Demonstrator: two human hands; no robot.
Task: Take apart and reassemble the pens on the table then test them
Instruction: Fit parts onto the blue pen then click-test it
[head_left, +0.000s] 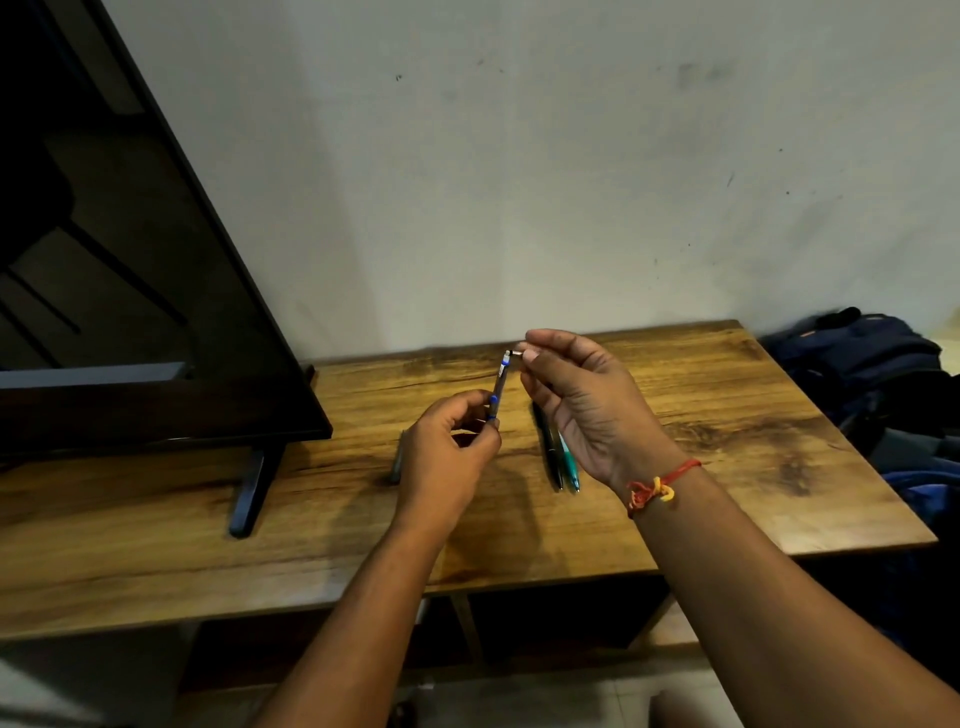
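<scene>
My left hand (449, 449) grips the lower end of a grey pen with blue bands (498, 382), held upright above the wooden table (701, 415). At the pen's top end, my right hand (582, 405) pinches a small dark part (515, 353) between thumb and forefinger. A black pen (551, 457) and a green pen (569, 465) lie side by side on the table under my right hand. A further grey pen (397, 460) lies on the table left of my left hand, partly hidden by it.
A large black TV screen (130, 260) stands on the table's left half, its foot (252, 491) near the front. The wall is close behind the table. Dark blue bags (872, 364) lie off the table's right edge.
</scene>
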